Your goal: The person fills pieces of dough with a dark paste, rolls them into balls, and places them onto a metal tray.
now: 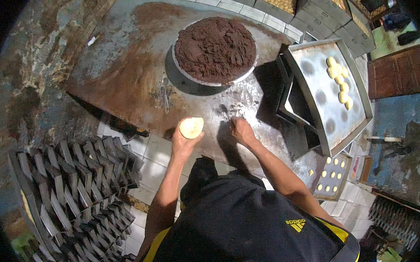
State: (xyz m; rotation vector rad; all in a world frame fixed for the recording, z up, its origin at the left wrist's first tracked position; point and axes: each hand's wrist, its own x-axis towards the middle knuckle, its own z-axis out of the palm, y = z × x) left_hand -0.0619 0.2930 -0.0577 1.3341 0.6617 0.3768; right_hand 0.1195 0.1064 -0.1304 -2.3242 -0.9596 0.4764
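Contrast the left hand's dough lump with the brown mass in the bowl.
The dough lump is pale yellow; the brown mass is dark. The dough lump looks smooth, the brown mass rough. The dough lump is small enough for the left hand; the brown mass fills the bowl.

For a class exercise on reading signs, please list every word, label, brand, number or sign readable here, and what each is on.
Dark shirt: yellow lettering beside a yellow striped mark; legible, but its wording is not copied here.
Carton at the right: red print on a pale side, too small to read.
Pale dough in the left hand: no lettering seen.
Elsewhere: no other text can be made out.
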